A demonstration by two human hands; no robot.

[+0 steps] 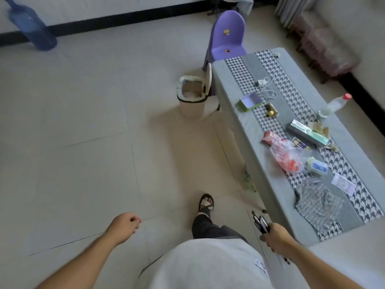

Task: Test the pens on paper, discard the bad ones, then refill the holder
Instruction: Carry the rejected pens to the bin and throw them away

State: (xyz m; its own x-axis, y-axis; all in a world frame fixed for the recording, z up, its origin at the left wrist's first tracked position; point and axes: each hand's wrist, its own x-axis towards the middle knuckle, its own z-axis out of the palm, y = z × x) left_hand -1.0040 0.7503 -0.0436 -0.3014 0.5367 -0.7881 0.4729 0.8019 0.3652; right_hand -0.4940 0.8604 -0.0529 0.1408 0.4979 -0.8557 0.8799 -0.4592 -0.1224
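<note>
My right hand (277,236) grips a bundle of dark pens (260,223), their ends sticking up and forward beside the near corner of the low table (239,113). My left hand (124,225) hangs over the floor with fingers loosely curled and holds nothing. A beige waste bin (190,94) with a plastic liner and its lid up stands on the floor at the table's far left corner. No pen holder or test paper can be made out.
The table carries a small open box (250,101), a white charger cable (267,89), a plastic bottle (335,105), a long carton (308,133), red packets (285,153) and a banknote (343,183). A purple chair (228,36) stands behind it. My foot (206,204) steps forward. A blue water jug (31,24) leans far left.
</note>
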